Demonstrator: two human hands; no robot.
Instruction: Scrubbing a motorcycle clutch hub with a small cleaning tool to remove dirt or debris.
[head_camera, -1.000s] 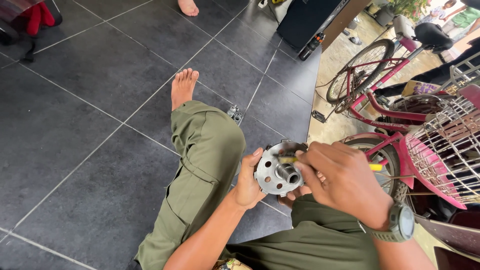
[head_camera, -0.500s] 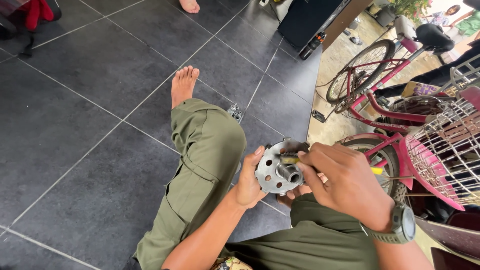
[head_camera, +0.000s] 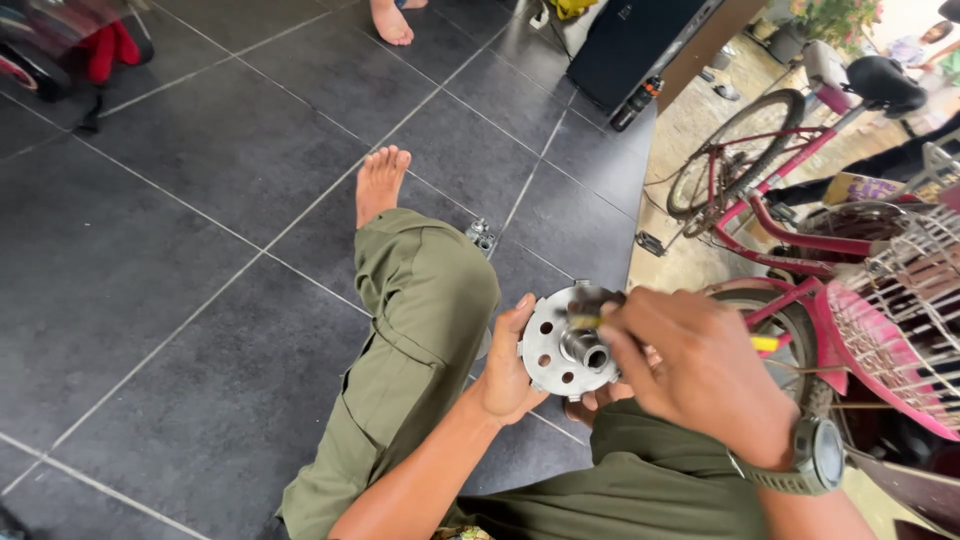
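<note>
I sit on a dark tiled floor in olive trousers, one bare foot (head_camera: 380, 183) stretched out. My left hand (head_camera: 510, 365) grips a round metal disc (head_camera: 560, 345) with several holes and a central hub, held over my knee. My right hand (head_camera: 700, 370), with a watch (head_camera: 815, 455) on its wrist, is closed around a yellow-handled tool (head_camera: 765, 343) whose tip rests at the disc's upper edge. The tool's shaft is mostly hidden by my fingers.
A small metal part (head_camera: 482, 236) lies on the tiles beyond my knee. A pink bicycle (head_camera: 780, 215) with a wire basket (head_camera: 900, 330) stands close on the right. A black cabinet (head_camera: 630, 45) is at the back. Another person's bare foot (head_camera: 390, 20) shows at the top.
Both hands stay on the disc and tool. The disc has shifted very slightly in my grip; the view has drifted a little.
</note>
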